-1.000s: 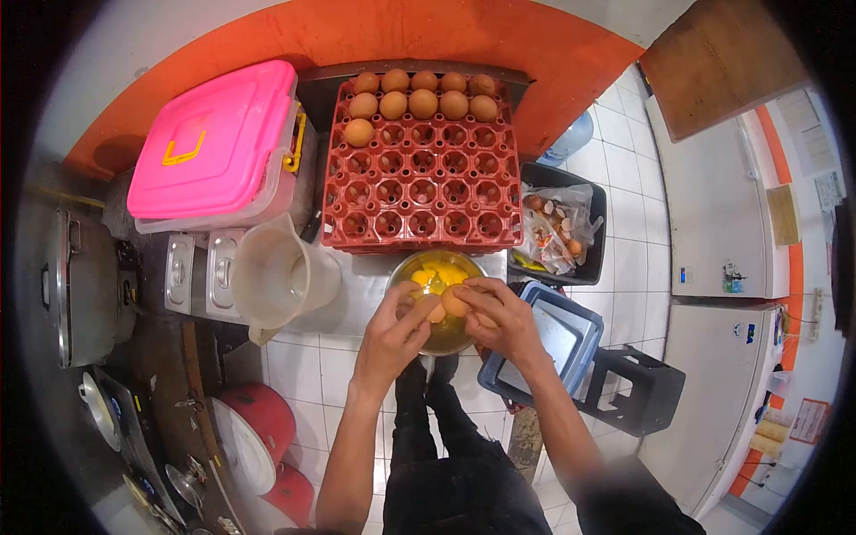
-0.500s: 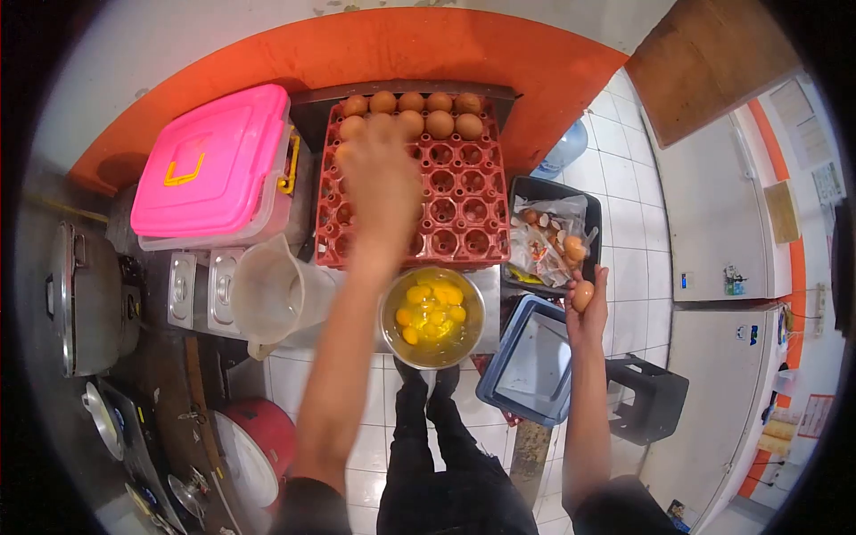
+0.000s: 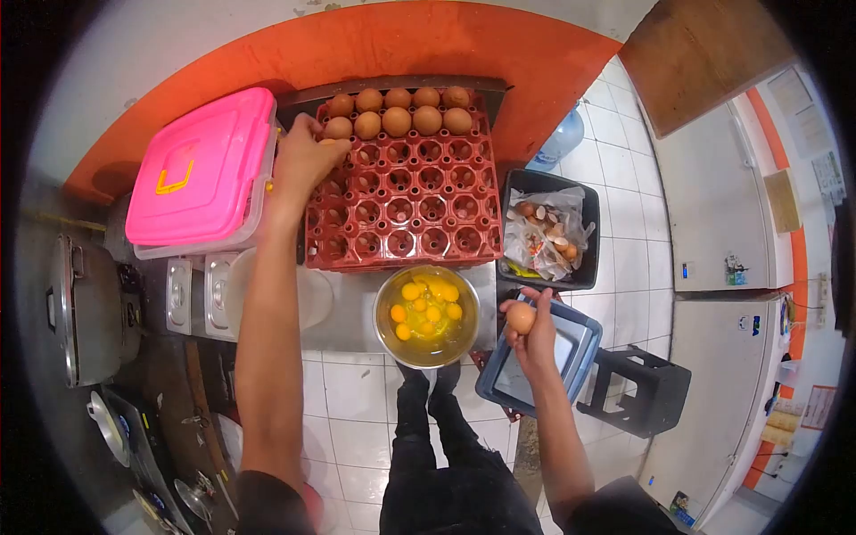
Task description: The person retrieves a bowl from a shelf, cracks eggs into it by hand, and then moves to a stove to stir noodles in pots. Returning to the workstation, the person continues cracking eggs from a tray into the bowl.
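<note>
Egg [image 3: 521, 318], brown and whole, sits in the right hand [image 3: 540, 348], near 3 o'clock from the bowl [image 3: 459, 344]. That grip is curled around it. The left hand [image 3: 299, 165] is at 11 o'clock, by the near-left end of the egg rows. Its grip is bent around another egg [image 3: 334, 145]; I cannot tell if that one is off the red tray [image 3: 406, 265].

Each egg should be light, hard outside and easy to crack. The shell may be slippery if wet, so hold it softly around its fat middle, and do not pinch the ends.

The bowl stands on the desk [image 3: 352, 312], with yellow yolks [image 3: 432, 313] in it. Its thin round rim is a hard edge to bump. The tray is at 12 o'clock, just beside the bowl, with bumpy pockets. There is open air over the bowl for both hands. The black bin [image 3: 585, 280] of shells [image 3: 541, 223] is at 2 o'clock, and the blue tub [image 3: 586, 355] at 4 o'clock is under the right hand.
</note>
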{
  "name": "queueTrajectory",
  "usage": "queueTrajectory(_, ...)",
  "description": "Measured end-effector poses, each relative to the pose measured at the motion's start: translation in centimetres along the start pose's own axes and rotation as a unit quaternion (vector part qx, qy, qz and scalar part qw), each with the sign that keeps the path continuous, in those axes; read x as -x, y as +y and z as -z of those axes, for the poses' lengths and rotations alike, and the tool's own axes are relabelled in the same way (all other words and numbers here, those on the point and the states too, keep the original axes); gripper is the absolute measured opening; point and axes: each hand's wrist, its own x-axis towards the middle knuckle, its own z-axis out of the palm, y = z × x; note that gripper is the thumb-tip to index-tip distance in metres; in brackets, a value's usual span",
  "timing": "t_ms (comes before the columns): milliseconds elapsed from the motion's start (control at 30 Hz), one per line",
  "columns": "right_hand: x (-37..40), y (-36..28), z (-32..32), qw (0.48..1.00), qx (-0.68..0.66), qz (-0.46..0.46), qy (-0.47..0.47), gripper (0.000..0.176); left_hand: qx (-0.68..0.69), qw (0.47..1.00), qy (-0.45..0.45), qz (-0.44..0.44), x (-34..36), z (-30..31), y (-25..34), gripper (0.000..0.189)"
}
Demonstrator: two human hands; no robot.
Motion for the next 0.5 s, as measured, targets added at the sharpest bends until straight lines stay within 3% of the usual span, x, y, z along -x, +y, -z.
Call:
queueTrajectory(33,0.0,0.4,-0.4,1.0,-0.001,-0.01,-0.004,0.047,0.163,0.986,-0.001,0.015,1.0,0.3,0.1,0.045)
queueTrajectory(100,0.0,1.6,-1.6,1.0,0.017,0.008,0.0,0.044,0.469,0.882,-0.003,0.045,4.8,0.7,0.2,0.043)
queueTrajectory(200,1.3,2.0,-4.6,0.992,0.108,0.071,0.002,0.042,0.656,0.749,-0.022,0.096,13.5,-1.4,0.7,0.042)
queueTrajectory(267,2.6,1.9,-6.4,0.991,0.079,0.106,0.008,0.043,0.746,0.652,-0.005,0.133,20.5,-4.4,2.2,0.042)
queueTrajectory(333,3.1,3.0,-7.8,0.983,0.07,0.171,0.017,0.046,0.762,0.575,-0.006,0.299,25.6,-6.5,4.9,0.04)
queueTrajectory(400,3.0,4.6,-8.7,0.96,0.078,0.266,0.026,0.049,0.74,0.578,-0.023,0.343,29.4,-10.2,4.1,0.047)
queueTrajectory(500,3.9,4.9,-8.5,0.873,0.361,0.325,-0.031,0.053,0.682,0.636,-0.006,0.361,30.6,-12.0,5.8,0.049)
